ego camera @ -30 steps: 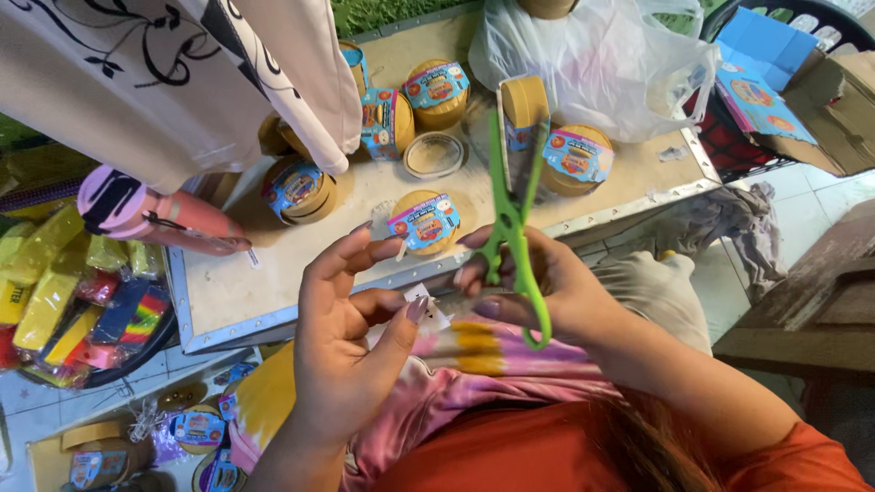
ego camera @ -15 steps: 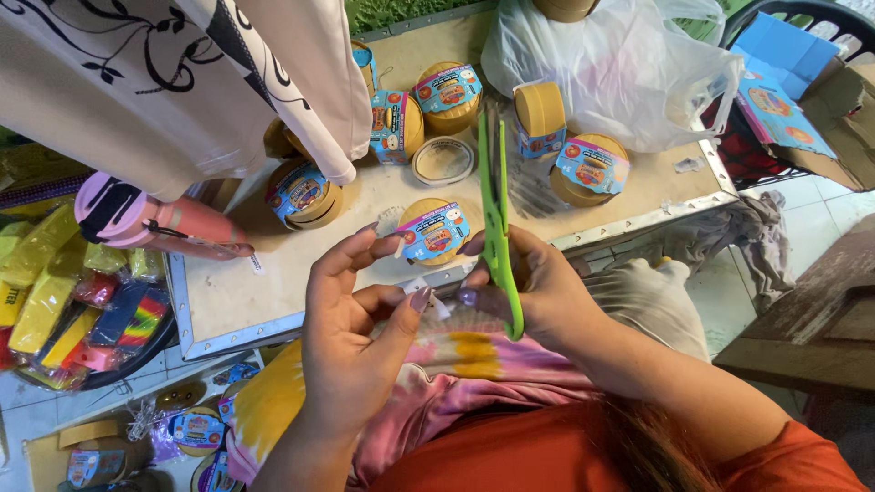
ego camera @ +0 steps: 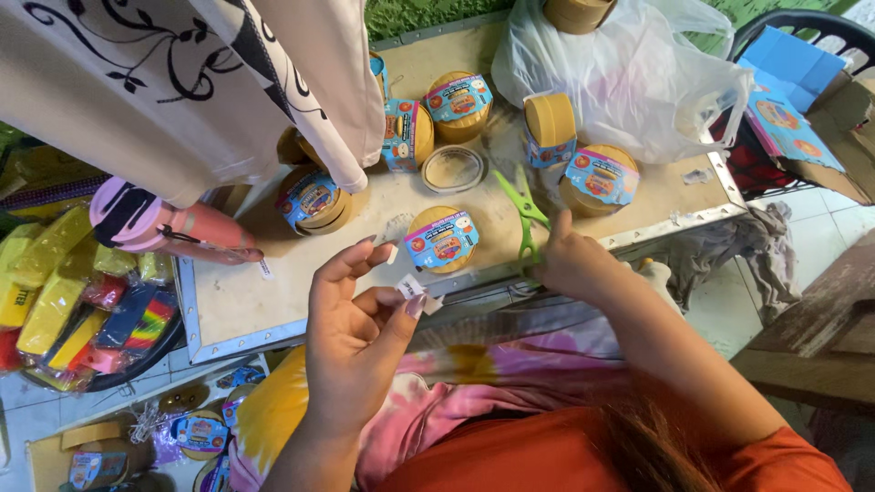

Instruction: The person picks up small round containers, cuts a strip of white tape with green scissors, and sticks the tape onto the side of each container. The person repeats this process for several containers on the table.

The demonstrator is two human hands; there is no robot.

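A small white paper scrap (ego camera: 412, 290) is being pinched between thumb and fingertips of the left hand (ego camera: 355, 351), raised above the lap. Green scissors (ego camera: 523, 214) are being gripped, blades apart, by the right hand (ego camera: 574, 264) at the table (ego camera: 301, 264) edge, beside a labelled round tub (ego camera: 441, 239).

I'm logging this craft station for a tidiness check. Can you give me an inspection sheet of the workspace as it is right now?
Surface: pale metal-edged table, dusty and smudged.
Job's things: green plastic scissors lying on the table under the right hand; small white paper scraps pinched in the left hand.
Clutter: round tan tubs with colourful labels, a loose clear lid, a white plastic bag, a pink bottle.
Hands: left shut on the scraps; right resting on the scissors, grip unclear.
Cables: nothing seen.
Surroundings: basket of yellow packets, blue cardboard boxes, tiled floor.
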